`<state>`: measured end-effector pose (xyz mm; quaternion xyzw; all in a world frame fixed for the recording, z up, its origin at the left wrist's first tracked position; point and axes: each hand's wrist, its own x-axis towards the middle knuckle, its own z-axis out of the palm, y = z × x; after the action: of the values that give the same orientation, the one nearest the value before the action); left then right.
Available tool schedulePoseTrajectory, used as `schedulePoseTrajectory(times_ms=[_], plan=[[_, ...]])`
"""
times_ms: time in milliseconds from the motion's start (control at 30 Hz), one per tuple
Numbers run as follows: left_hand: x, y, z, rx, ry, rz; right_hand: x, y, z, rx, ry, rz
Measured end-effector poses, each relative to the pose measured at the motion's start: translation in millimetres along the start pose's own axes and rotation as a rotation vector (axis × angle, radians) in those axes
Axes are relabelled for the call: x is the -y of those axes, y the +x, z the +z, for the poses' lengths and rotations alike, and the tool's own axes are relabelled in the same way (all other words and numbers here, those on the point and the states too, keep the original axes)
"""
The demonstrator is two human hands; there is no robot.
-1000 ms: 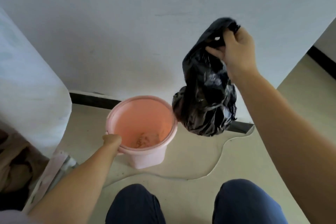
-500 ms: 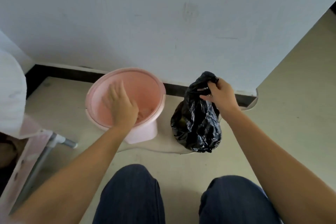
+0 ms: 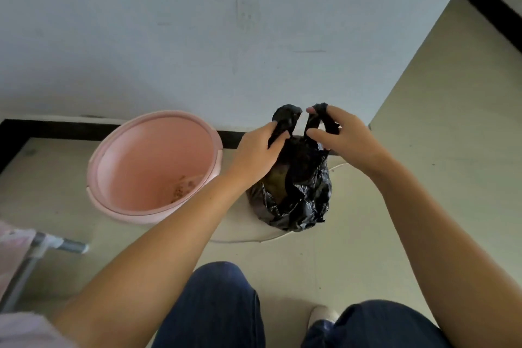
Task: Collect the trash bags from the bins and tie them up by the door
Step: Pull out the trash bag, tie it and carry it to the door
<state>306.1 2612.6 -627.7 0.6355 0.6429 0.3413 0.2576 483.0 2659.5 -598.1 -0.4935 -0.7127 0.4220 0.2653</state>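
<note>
Two hands were on the bag (image 3: pixel 296 192) at this moment, where half a second earlier only the right one held it and the left lay inside the bin (image 3: pixel 152 167). The left hand (image 3: pixel 258 154) had come out of the bin and closed on one black ear of plastic at the bag's mouth; the right hand (image 3: pixel 343 137) was pinched on the other ear, the two ears drawn up and a little apart. The bag itself, which a second before had hung in the air, sat on the floor (image 3: pixel 423 178) just right of the bin, against the foot of the wall (image 3: pixel 197 37). By my reading that meant the lifting-out was finished and the knot was about to be started; no knot showed yet, and something olive-coloured could be seen through the open mouth.

Counted: one black bag, one pink bin with no liner and a few brown crumbs at its bottom, two hands, two knees in dark blue trousers, one pale shoe. No door was in view, so I could not tell how near it was
</note>
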Motion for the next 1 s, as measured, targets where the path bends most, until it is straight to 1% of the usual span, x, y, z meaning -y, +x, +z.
schedulePoseTrajectory(times_ms=[67,133,200,267,300,333,400,433,467,500,567,600,667,700,733,800,867,900,933,1000], plan=[[-1.5,1.4,-9.8,-0.146,0.030,-0.043,-15.0,2.0,-12.7,-0.059,0.031,0.036],[0.0,1.0,-21.7,-0.250,0.053,-0.032,-29.8,2.6,-22.2,-0.191,0.000,0.068],[1.2,-0.8,-31.8,-0.317,-0.007,-0.024,-43.8,1.6,-28.4,-0.327,-0.056,0.153],[2.7,0.2,-37.2,-0.305,-0.072,-0.028,-52.7,1.4,-31.0,-0.400,-0.049,0.219],[2.1,1.6,-38.7,-0.233,-0.065,-0.019,-53.9,2.7,-31.7,-0.408,-0.001,0.210],[-0.9,3.2,-39.5,-0.122,-0.038,0.004,-50.2,4.3,-31.5,-0.402,0.048,0.186],[-8.8,5.8,-39.7,0.122,0.060,0.090,-31.9,6.6,-26.7,-0.319,0.193,0.136],[-13.7,6.7,-39.8,0.187,0.162,0.166,-22.6,7.6,-23.1,-0.236,0.305,0.108],[-19.1,7.4,-40.5,0.206,0.293,0.248,-14.2,8.1,-18.0,-0.145,0.396,0.081],[-24.5,8.2,-42.0,0.182,0.417,0.324,-7.1,7.6,-12.6,-0.059,0.425,0.060],[-32.9,9.5,-46.3,0.117,0.544,0.463,3.1,6.3,-1.9,0.139,0.314,0.054],[-35.8,9.8,-47.2,0.127,0.572,0.511,3.9,6.5,3.4,0.260,0.231,0.051],[-40.9,10.9,-43.8,0.219,0.608,0.554,5.7,5.3,13.8,0.450,0.060,0.027],[-42.8,11.6,-39.7,0.264,0.600,0.551,7.7,4.4,18.3,0.503,0.014,0.018],[-43.9,12.3,-35.6,0.298,0.556,0.531,9.3,3.5,22.0,0.528,-0.001,0.026],[-43.3,14.4,-29.1,0.326,0.368,0.457,14.6,2.2,27.7,0.543,-0.019,0.024],[-35.2,19.5,-24.1,0.294,0.118,0.344,11.6,4.2,31.7,0.478,0.002,0.030],[-28.1,21.4,-21.8,0.279,0.017,0.274,8.1,5.5,32.5,0.434,0.065,0.063],[-21.0,21.7,-20.0,0.284,-0.041,0.215,3.3,7.2,32.1,0.394,0.137,0.105],[-7.3,20.7,-14.8,0.355,-0.034,0.132,-7.2,9.1,30.1,0.348,0.229,0.167]])
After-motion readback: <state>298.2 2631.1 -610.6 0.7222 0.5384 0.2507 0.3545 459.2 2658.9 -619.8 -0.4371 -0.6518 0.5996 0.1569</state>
